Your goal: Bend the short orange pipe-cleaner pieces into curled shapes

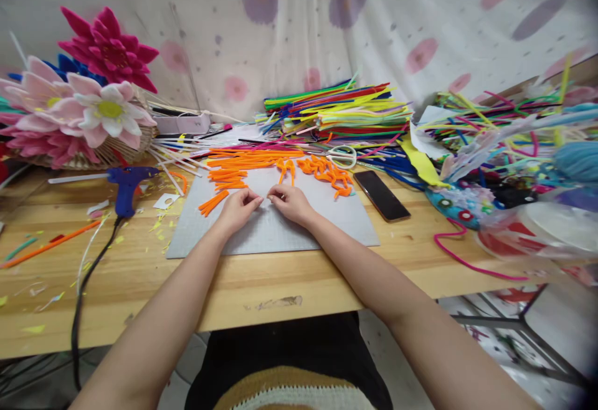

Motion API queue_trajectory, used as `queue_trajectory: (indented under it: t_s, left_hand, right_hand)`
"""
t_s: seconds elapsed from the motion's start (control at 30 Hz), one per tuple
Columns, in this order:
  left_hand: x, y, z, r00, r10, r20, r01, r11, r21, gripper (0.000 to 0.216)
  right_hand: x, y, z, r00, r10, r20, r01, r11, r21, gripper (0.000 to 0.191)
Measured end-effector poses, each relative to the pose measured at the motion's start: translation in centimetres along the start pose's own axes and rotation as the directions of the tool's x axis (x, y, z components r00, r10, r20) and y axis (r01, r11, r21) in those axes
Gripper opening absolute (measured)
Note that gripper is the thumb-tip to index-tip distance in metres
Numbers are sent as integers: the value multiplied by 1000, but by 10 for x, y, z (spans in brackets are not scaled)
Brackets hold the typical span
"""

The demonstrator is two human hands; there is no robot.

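Observation:
My left hand (240,209) and my right hand (290,203) are over the grey mat (299,235), a small gap between them. Each has thumb and fingers pinched together; whatever they hold, if anything, is too small to make out. Just beyond my right hand is a bent orange pipe cleaner (286,170). Short orange pipe cleaner pieces (213,202) lie left of my left hand, with more orange lengths (250,158) along the mat's far edge. Several twisted orange pipe cleaner shapes (327,172) are heaped at the mat's far right.
A blue glue gun (128,185) with a black cord sits left. Scissors (343,156) and a black phone (382,195) are right of the mat. Colourful pipe cleaner bundles (341,111) pile up behind. Fluffy flowers (109,111) fill the far left; craft materials crowd the right.

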State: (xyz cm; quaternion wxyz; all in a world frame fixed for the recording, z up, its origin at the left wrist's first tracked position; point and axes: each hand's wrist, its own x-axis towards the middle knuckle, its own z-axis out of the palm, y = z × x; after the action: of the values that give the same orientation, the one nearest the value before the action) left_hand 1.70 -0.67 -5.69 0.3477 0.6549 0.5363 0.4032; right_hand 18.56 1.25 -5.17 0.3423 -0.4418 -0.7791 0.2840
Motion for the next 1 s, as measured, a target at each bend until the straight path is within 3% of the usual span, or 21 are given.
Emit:
queue_trajectory:
  t_s: [0.23,0.37,0.57,0.7,0.83,1.0]
  left_hand:
    - [0,4,-3,997,2,-79,-14,988,-155,11]
    - [4,-3,-13,975,23,-222,-46,994,-103,9]
    - [8,-9,-27,923,14,-384,9,998,59,15]
    - [10,-12,-39,870,33,-492,68,980,185,19]
    - [12,-18,-51,805,49,-591,114,965,236,15]
    - [14,-22,-56,802,42,-596,125,964,236,14]
  right_hand:
    - [0,5,-2,994,98,-47,-97,995,24,11]
    - [11,1,-7,994,111,0,-109,980,-165,16]
    - [73,-5,-26,998,33,-53,-56,860,-508,23]
    - [114,2,-28,1000,21,1,-15,759,-651,30]
    - [130,11,-17,996,81,48,-20,683,-730,36]
    - [131,16,-9,993,53,105,51,614,-787,35]
